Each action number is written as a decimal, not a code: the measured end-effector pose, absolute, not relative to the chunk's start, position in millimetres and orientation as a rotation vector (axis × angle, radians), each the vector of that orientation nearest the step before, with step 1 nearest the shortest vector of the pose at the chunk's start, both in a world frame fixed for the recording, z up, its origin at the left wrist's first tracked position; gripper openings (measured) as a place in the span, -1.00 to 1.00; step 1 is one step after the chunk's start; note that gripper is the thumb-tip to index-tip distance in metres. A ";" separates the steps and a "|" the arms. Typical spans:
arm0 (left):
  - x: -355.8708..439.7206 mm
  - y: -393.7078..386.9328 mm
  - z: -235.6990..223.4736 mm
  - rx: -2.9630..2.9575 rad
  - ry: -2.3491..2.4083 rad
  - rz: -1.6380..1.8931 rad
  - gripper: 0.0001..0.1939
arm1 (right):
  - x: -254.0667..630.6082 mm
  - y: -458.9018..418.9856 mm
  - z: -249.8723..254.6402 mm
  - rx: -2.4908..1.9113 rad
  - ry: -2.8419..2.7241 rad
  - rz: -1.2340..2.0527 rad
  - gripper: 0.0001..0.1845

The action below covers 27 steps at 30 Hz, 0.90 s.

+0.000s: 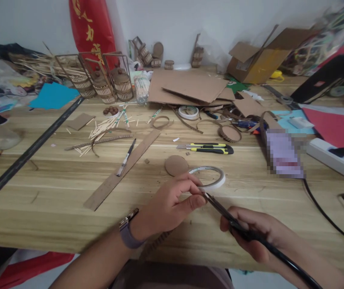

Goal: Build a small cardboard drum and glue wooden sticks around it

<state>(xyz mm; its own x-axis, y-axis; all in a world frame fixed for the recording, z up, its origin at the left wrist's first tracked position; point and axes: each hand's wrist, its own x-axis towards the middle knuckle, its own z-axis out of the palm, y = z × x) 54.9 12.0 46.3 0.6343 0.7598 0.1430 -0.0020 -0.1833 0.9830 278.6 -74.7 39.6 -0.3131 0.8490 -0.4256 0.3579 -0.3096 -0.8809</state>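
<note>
My left hand (168, 206) pinches thumb and forefinger together next to a white roll of tape (208, 177) lying flat on the wooden table (54, 188); whatever it pinches is too thin to make out. My right hand (258, 235) is closed around black-handled scissors (235, 220), whose blade tips meet the left fingertips. A corrugated cardboard strip (152, 247) hangs below my left wrist at the table's front edge. A round cardboard disc (176, 165) lies just behind the tape roll.
A long cardboard strip (120, 170) with a pen-like tool (125, 157) on it lies to the left. Two yellow-black utility knives (208, 148) sit behind. Cardboard sheets (190, 86), small cardboard lanterns (111, 82), wooden sticks, a power strip (337, 158) and coloured paper crowd the back and right.
</note>
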 end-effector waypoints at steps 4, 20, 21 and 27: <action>54.1 11.9 46.7 1.656 0.653 0.766 -0.80 | 277.7 -74.6 44.5 -1.541 -1.498 1.743 -0.35; 53.4 12.4 43.0 1.579 0.657 0.784 -0.64 | 300.8 -74.6 64.5 -1.707 -1.825 1.235 -0.56; 53.6 12.8 42.5 1.524 0.642 0.787 -0.61 | 308.9 -72.3 64.7 -1.732 -1.825 1.130 -0.56; 57.3 14.2 41.4 1.210 0.568 0.741 -0.54 | 374.2 -37.0 24.0 -2.086 -1.735 0.375 -0.50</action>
